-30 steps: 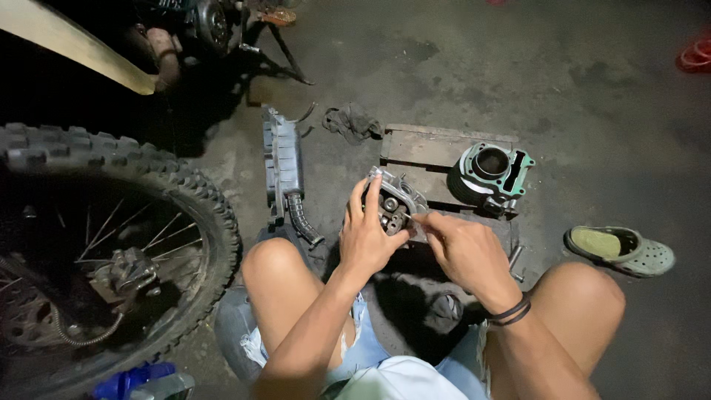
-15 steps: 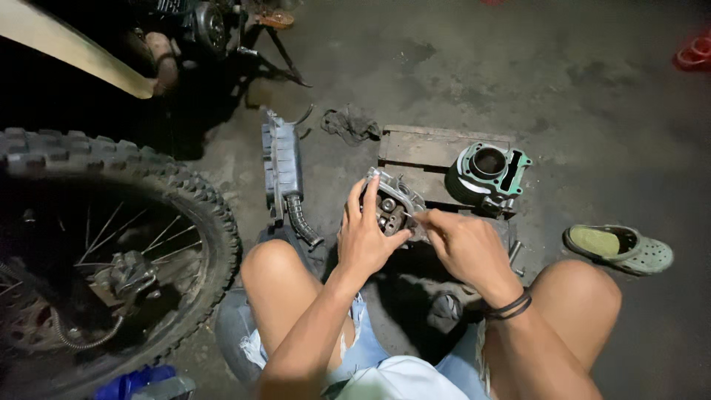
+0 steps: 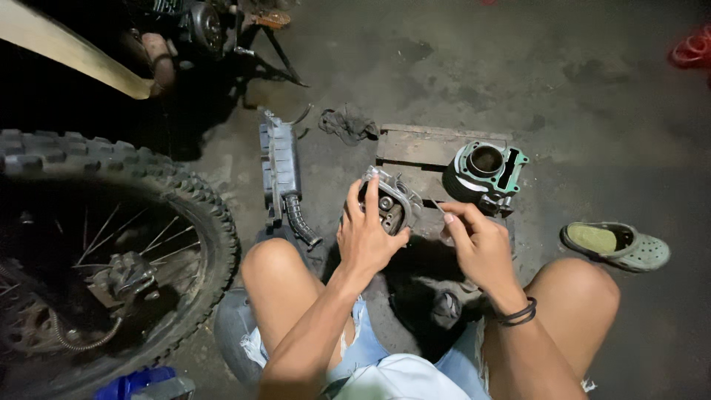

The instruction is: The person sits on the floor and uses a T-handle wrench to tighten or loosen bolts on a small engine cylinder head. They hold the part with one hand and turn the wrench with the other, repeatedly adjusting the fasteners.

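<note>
My left hand grips a grey metal engine head and holds it above the floor between my knees. Just to its right, my right hand pinches a thin small tool or pin whose tip points at the engine head's right side. The pinched item is too small to name. A black band circles my right wrist. Beyond the hands, an engine cylinder with a green gasket on top stands on a wooden board.
A knobby motorcycle wheel with spokes and a brake part fills the left. A grey air-box part with a ribbed hose lies on the concrete floor. A dark rag lies behind it, and a green clog sits right.
My right hand has drawn slightly right, away from the engine head, with the thin item pinched. The left hand keeps the head steady.
</note>
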